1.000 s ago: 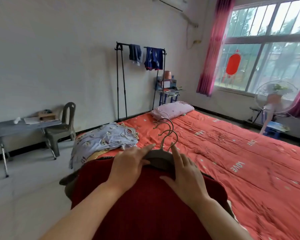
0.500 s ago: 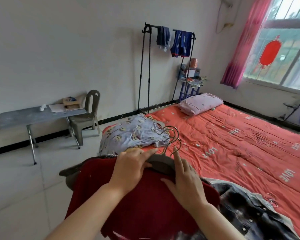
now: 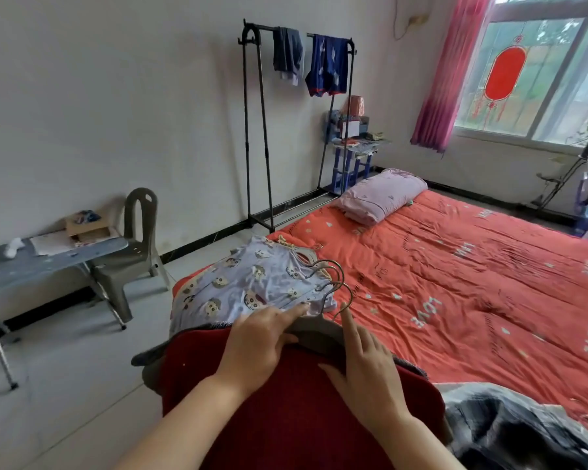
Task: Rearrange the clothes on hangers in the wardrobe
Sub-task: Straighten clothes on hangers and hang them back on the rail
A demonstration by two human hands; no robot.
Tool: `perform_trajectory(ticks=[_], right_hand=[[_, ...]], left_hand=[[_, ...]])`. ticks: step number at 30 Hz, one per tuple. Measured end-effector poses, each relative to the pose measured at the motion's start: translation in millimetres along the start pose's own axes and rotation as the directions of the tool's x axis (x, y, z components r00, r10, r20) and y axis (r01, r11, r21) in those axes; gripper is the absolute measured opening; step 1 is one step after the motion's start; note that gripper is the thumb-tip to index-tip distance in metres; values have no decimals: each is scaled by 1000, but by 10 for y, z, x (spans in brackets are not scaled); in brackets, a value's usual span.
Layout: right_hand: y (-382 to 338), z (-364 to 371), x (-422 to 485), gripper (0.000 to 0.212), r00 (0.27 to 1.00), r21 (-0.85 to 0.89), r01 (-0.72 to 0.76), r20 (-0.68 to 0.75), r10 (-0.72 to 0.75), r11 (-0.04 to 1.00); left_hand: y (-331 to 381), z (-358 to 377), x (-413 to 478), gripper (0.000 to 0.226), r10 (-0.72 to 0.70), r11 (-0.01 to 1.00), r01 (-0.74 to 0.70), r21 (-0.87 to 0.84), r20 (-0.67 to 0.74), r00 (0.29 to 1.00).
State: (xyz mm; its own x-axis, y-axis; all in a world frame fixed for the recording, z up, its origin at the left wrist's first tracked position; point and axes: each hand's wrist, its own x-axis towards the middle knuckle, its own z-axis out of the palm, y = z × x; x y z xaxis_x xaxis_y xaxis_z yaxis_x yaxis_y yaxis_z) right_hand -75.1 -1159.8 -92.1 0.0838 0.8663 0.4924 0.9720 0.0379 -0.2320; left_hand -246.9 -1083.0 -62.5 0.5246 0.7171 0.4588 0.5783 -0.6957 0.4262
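Note:
A dark red garment (image 3: 286,408) on a grey hanger (image 3: 319,329) lies at the bed's near corner. My left hand (image 3: 258,347) rests on the hanger's left shoulder with fingers stretched out. My right hand (image 3: 367,371) lies flat on its right shoulder, the index finger pointing at the metal hooks (image 3: 336,286) of several stacked hangers. A lilac cartoon-print garment (image 3: 252,286) lies just beyond. The black clothes rack (image 3: 255,130) stands by the far wall with a dark grey garment (image 3: 287,52) and a blue starred one (image 3: 328,64) on its rail.
The bed's orange-red cover (image 3: 455,283) fills the right side, with a folded pink quilt (image 3: 384,195) at its far end. A dark patterned garment (image 3: 523,425) lies at lower right. A grey chair (image 3: 140,232) and grey table (image 3: 48,262) stand left; a blue shelf (image 3: 350,154) beside the rack.
The view has swung left and slightly down, bringing the chair, the table and the dark patterned garment further in. Both hands stay on the hanger in the same place.

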Motion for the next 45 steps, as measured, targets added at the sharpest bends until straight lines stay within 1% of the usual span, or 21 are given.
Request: perform_trajectory(ticks=[3,5,11,14,17,20,25,28,30,33,36,38,41,45], right_hand=[[136,197,270,107,998,-3,-55,13,55,998],[243,291,416,107,994,-34,-107,21,108,994],[618,599,925,102,961,-101,-274,11,276,957],[774,788,1154,99,933,-143,-356,1,360,923],[874,986,1381,104,901,-195,-430,-32,432,882],[1003,1149,1546,107,884,-215,-465,-52,465,859],[1259,1313,1694,104,827,-258,-545,-10,561,798],[1502,1377,1779,105,807,-291,-565,1,591,772],[1687,1445,1818,107,801,-285,-574,-1,598,768],[2001,1592,1833,109,799,-241,-577,36,601,781],[2384,1807,1818,102,800,-163,-576,92,593,801],[2648,1986,1802,97,788,-122,-594,109,606,795],[2997,2253,1781,98,764,-93,-623,137,630,776],[3440,2616,1746,98,727,-157,-645,178,663,748]], left_hand=[[-241,154,383,47,41,999,-40,-33,41,998],[-356,272,637,47,71,996,-67,-54,81,994],[-730,751,1493,48,197,975,-178,-134,148,969],[-959,1051,1890,48,262,952,-221,-213,185,947],[-1176,1342,2242,48,331,925,-269,-268,224,916],[-1300,1570,2515,49,397,890,-316,-329,215,892],[-1361,1964,2838,47,455,852,-330,-406,261,851],[-1328,2220,3022,46,455,847,-305,-435,297,839],[-1301,2394,3131,48,461,839,-307,-450,287,839],[-1272,2674,3263,50,467,846,-317,-429,311,828],[-1276,3014,3384,49,438,872,-310,-379,321,840],[-1275,3240,3483,50,431,882,-315,-351,327,841],[-1305,3622,3603,49,434,889,-328,-318,365,823],[-1395,4220,3719,42,373,918,-261,-298,434,820]])
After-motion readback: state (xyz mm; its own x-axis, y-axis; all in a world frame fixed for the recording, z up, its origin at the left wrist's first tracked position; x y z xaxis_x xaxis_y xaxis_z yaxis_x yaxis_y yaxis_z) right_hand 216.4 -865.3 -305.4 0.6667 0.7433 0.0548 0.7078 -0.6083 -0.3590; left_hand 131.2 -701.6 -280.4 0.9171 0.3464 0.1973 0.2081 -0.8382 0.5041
